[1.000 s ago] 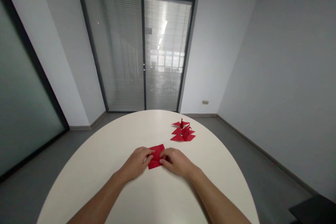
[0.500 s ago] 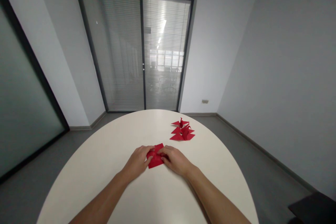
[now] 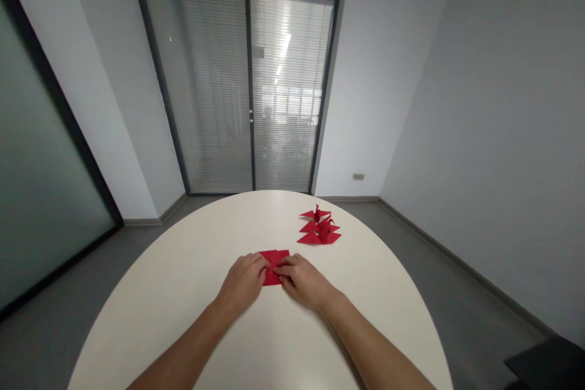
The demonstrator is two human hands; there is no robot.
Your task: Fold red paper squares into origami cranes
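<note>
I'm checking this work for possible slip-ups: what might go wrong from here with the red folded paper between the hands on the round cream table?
The flat red folded paper has fingers of both the bare left hand and bare right hand on it; uneven pressure might skew a crease.

Pointed red folded-paper figures stand close together beyond the right hand, so a wide forward sweep could knock them.

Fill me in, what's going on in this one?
A person has both bare hands, the left hand and the right hand, on a piece of red paper on a pale table. Whether the fingers pinch or press it is hard to tell. Beyond, to the right, stand red folded-paper figures, untouched.
</note>
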